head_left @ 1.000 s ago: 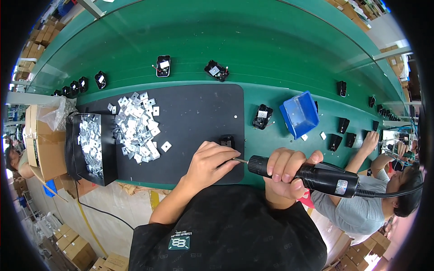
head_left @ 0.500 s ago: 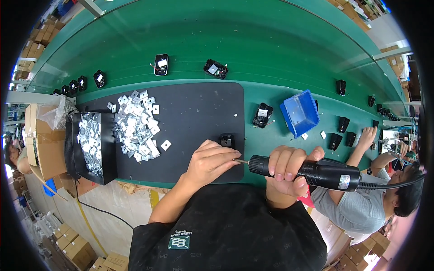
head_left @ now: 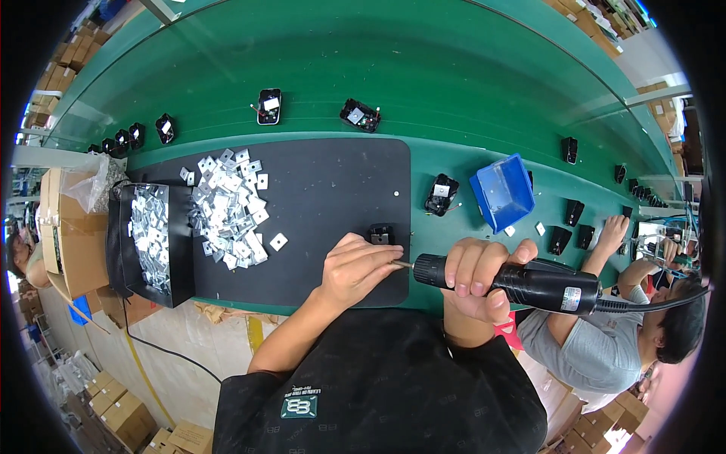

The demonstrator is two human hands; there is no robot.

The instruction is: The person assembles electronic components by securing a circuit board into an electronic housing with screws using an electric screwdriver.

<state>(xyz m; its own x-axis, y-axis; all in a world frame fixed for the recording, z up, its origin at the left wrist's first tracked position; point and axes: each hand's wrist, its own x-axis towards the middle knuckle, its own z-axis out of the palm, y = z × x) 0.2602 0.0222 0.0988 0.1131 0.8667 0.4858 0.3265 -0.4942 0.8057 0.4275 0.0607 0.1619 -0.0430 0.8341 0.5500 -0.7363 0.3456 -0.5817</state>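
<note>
My right hand [head_left: 480,276] wraps round a black corded electric screwdriver [head_left: 548,287], held level with its bit [head_left: 405,265] pointing left. The fingers of my left hand [head_left: 355,266] are pinched together at the bit's tip. Whether a small screw is between them, I cannot tell. Just beyond these fingertips, a small black plastic housing [head_left: 382,232] sits on the black mat [head_left: 333,189], partly covered by my left hand. A heap of silvery square metal plates [head_left: 231,208] with holes lies to the left on the mat.
Left of the heap stands a black box [head_left: 181,250] full of metal plates. A blue bin [head_left: 482,200] is right of the mat, beside an open black housing [head_left: 442,195]. More housings [head_left: 269,107] line the green surface beyond. A co-worker's hand [head_left: 611,234] works at right.
The screwdriver and my right hand have shifted very slightly left and up. My left hand stays pinched at the bit's tip, and the whole view has moved a little.
</note>
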